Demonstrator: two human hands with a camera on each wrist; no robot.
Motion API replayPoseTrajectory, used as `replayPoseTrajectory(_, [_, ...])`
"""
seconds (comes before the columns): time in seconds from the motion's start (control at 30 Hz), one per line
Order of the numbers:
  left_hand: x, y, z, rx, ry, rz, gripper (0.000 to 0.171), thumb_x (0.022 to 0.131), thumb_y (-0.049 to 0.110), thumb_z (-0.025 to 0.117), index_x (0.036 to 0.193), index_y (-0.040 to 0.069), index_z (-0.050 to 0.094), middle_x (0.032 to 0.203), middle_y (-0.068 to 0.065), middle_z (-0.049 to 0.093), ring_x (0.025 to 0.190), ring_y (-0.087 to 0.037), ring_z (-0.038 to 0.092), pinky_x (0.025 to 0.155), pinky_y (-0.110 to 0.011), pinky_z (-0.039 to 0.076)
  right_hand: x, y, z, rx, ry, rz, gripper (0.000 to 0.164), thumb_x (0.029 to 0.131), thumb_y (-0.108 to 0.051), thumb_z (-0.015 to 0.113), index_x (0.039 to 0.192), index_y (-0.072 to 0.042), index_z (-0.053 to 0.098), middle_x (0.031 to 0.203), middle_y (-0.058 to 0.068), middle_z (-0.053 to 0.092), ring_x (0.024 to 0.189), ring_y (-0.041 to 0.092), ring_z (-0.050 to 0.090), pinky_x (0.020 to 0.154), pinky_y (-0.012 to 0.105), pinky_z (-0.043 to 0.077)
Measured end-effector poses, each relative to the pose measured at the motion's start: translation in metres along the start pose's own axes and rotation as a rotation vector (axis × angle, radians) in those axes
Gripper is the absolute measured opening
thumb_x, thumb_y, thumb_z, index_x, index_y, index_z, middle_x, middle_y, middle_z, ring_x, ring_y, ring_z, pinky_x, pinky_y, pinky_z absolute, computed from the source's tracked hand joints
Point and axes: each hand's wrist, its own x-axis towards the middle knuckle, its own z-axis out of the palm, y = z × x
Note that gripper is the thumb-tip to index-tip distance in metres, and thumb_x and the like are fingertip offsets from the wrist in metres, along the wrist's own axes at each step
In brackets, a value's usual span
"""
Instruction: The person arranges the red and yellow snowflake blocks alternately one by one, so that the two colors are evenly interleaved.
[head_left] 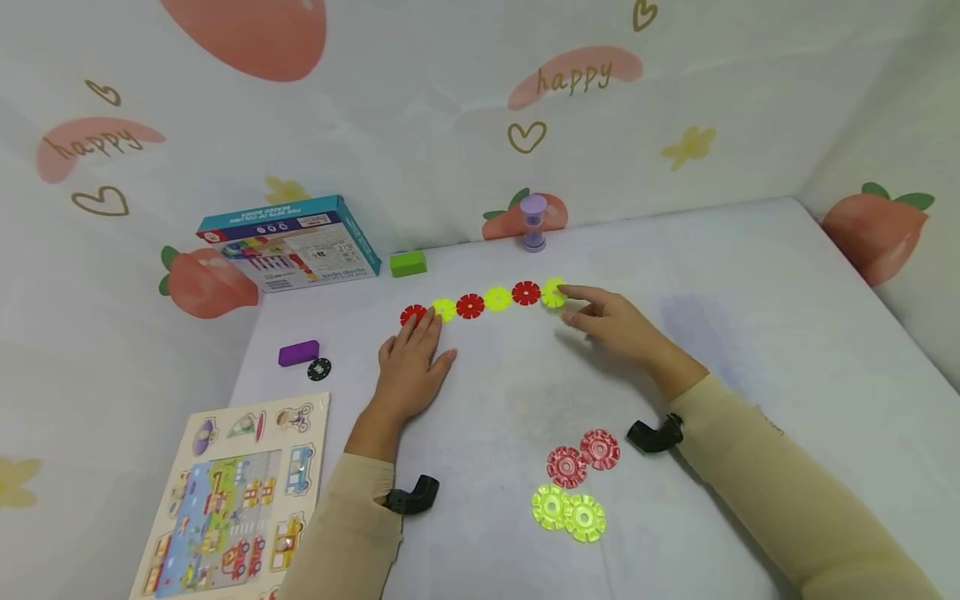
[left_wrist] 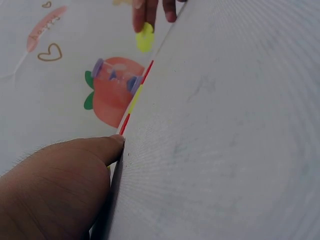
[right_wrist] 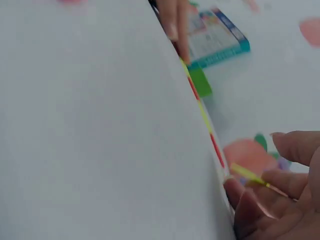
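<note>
A row of alternating red and yellow notched plastic snowflake discs runs across the back of the table. With fingers extended, my left hand (head_left: 408, 371) rests on the red disc (head_left: 412, 314) at the row's left end, its fingertips beside a yellow disc (head_left: 445, 310). At the right end, my right hand (head_left: 611, 325) holds a yellow snowflake disc (head_left: 553, 293) at its fingertips, next to a red disc (head_left: 526, 292). That held disc (left_wrist: 145, 37) stands tilted up from the table in the left wrist view. Between the hands lie another red disc (head_left: 470, 306) and yellow disc (head_left: 497, 298).
Nearer the front lie two loose red discs (head_left: 567, 467) and two overlapping yellow discs (head_left: 584, 517). On the left are a puzzle board (head_left: 303, 508), purple block (head_left: 298, 353) and black chip (head_left: 318, 369). A box (head_left: 300, 250), green block (head_left: 408, 264) and purple hourglass (head_left: 533, 223) stand behind.
</note>
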Motion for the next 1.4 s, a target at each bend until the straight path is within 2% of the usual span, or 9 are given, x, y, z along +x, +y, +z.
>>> replayPoseTrajectory(0.07, [0.0,0.0,0.0,-0.002,0.001,0.0,0.074,0.092,0.049,0.055,0.153,0.018,0.025,0.159,0.0,0.015,0.144,-0.025,0.006,0.106,-0.059,0.011,0.002,0.004,-0.006,-0.004,0.015,0.031,0.061,0.091,-0.042,0.063,0.146,-0.023,0.042,0.116,0.008,0.061,0.083,0.026,0.058,0.07,0.039,0.048])
replayPoseTrajectory(0.17, [0.001,-0.001,0.001,0.006,0.002,-0.005,0.075,0.092,0.05,0.054,0.153,0.019,0.025,0.159,0.001,0.015,0.144,-0.025,0.006,0.106,-0.059,0.011,0.005,0.007,-0.009,-0.074,0.018,0.024,0.064,0.091,-0.042,0.063,0.146,-0.017,0.041,0.132,0.008,0.051,0.092,0.024,0.058,0.078,0.04,0.049])
replayPoseTrajectory(0.27, [0.001,-0.001,0.001,0.012,0.004,-0.007,0.075,0.092,0.051,0.054,0.153,0.019,0.025,0.159,0.002,0.015,0.144,-0.024,0.006,0.106,-0.059,0.011,0.005,0.006,-0.008,-0.225,0.053,-0.029,0.057,0.092,-0.037,0.063,0.139,-0.007,0.048,0.142,0.012,0.04,0.102,0.026,0.055,0.086,0.043,0.047])
replayPoseTrajectory(0.4, [0.001,-0.002,0.002,0.01,0.009,0.003,0.074,0.092,0.051,0.054,0.153,0.019,0.026,0.158,0.001,0.016,0.144,-0.025,0.007,0.106,-0.059,0.012,0.005,0.005,-0.007,-0.459,0.117,-0.073,0.048,0.092,-0.031,0.062,0.131,-0.003,0.055,0.14,0.016,0.04,0.12,0.035,0.043,0.1,0.05,0.034])
replayPoseTrajectory(0.5, [0.001,-0.003,0.002,0.007,0.006,0.004,0.074,0.092,0.051,0.053,0.153,0.018,0.025,0.159,0.001,0.015,0.144,-0.025,0.007,0.105,-0.06,0.012,0.005,0.007,-0.007,-0.604,0.071,-0.076,0.057,0.092,-0.037,0.061,0.138,-0.007,0.05,0.147,0.014,0.035,0.134,0.037,0.027,0.101,0.057,0.027])
replayPoseTrajectory(0.6, [0.001,-0.002,0.002,0.007,-0.002,0.0,0.074,0.092,0.05,0.053,0.153,0.019,0.025,0.159,0.001,0.014,0.144,-0.025,0.006,0.106,-0.06,0.011,0.004,0.009,-0.005,-0.685,-0.008,-0.08,0.069,0.09,-0.047,0.06,0.146,-0.011,0.04,0.154,0.011,0.026,0.139,0.035,0.018,0.097,0.062,0.027])
replayPoseTrajectory(0.93, [0.001,0.0,0.0,0.012,-0.013,-0.005,0.074,0.093,0.051,0.053,0.153,0.019,0.024,0.159,0.003,0.013,0.144,-0.024,0.005,0.107,-0.058,0.011,0.016,0.009,-0.002,-0.732,-0.061,-0.054,0.078,0.088,-0.06,0.054,0.15,-0.018,0.033,0.158,0.006,0.013,0.142,0.034,0.004,0.093,0.062,0.022])
replayPoseTrajectory(1.17, [0.002,-0.002,0.002,0.025,-0.008,0.0,0.075,0.092,0.053,0.052,0.154,0.02,0.023,0.159,0.003,0.013,0.144,-0.023,0.005,0.106,-0.059,0.011,0.02,0.006,-0.002,-0.74,-0.077,-0.053,0.077,0.088,-0.062,0.053,0.152,-0.026,0.03,0.158,0.004,0.013,0.141,0.036,0.005,0.094,0.061,0.02])
replayPoseTrajectory(1.4, [0.002,-0.003,0.003,0.027,-0.007,-0.001,0.075,0.093,0.052,0.051,0.154,0.021,0.023,0.159,0.004,0.012,0.144,-0.023,0.005,0.107,-0.057,0.011,0.02,0.008,0.0,-0.749,-0.074,-0.07,0.078,0.087,-0.064,0.052,0.152,-0.027,0.028,0.158,0.005,0.013,0.141,0.036,0.005,0.093,0.06,0.02])
